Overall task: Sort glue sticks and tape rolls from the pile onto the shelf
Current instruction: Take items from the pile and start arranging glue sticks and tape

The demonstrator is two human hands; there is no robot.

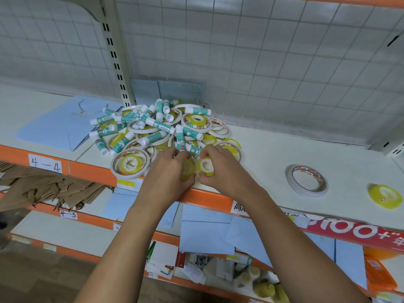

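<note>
Since the little yellow tape rolls [205, 166] weigh next to nothing, grip strength wasn't the issue. Slipperiness was, I reckon. They've got glossy film outside and a hard plastic core inside, so they're stiff and shouldn't crush, but those smooth sides could squirt out of a lazy pinch. Best hold imo is to pinch across the rim from opposite sides, or hook into the core hole.

At that moment my left hand [172, 171] was curled round the first roll [187, 170], which sat mostly hidden under my fingers [183, 155] with just its lower part peeking out. My right hand [223, 169] pinched the second roll, thumb underneath and fingers over the top, with the white core facing me. Both rolls sat around frame centre, nearly touching each other, at the near edge of the pile [157, 127], close to the front lip of the shelf [262, 154]. Couldn't tell if they were lifted or resting on it.

Glue sticks [160, 125] were heaped over the pile toward the upper middle, clear of both hands. They looked like light, hard, round tubes, so they'd probably roll if set down carelessly. Off at the right of frame a big white tape ring [307, 181] and a loose yellow roll [385, 195] lay flat on the shelf, apart from each other.
</note>
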